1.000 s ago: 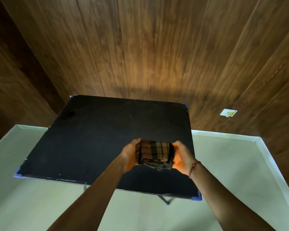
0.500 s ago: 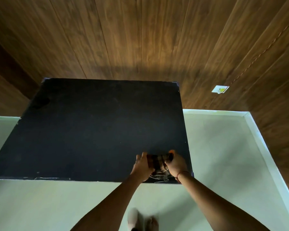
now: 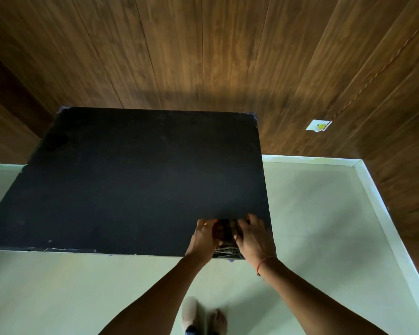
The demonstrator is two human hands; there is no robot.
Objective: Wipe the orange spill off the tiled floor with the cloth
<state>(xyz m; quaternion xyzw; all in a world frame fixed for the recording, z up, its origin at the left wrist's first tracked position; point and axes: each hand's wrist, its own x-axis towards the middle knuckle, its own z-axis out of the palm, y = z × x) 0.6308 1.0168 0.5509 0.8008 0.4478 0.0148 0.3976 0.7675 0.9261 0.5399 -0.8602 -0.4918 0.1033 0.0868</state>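
A folded plaid cloth [image 3: 228, 234], brown and dark, lies on the near right corner of a black table [image 3: 136, 184]. My left hand [image 3: 203, 238] is against its left side with fingers curled over its top edge. My right hand [image 3: 253, 234] covers its right side, fingers spread over the cloth. A red thread circles my right wrist. Most of the cloth is hidden between the hands. No orange spill shows on the pale floor [image 3: 312, 226] in this view.
Dark wood-panelled walls [image 3: 203, 56] rise behind the table and on the right. A small white wall plate [image 3: 317, 125] sits right of the table. My two feet [image 3: 203, 315] stand on the floor below the table's near edge.
The view tilted down and closer. Both hands brought the cloth from above the table down onto its near right corner. My right fingers spread out over the cloth.
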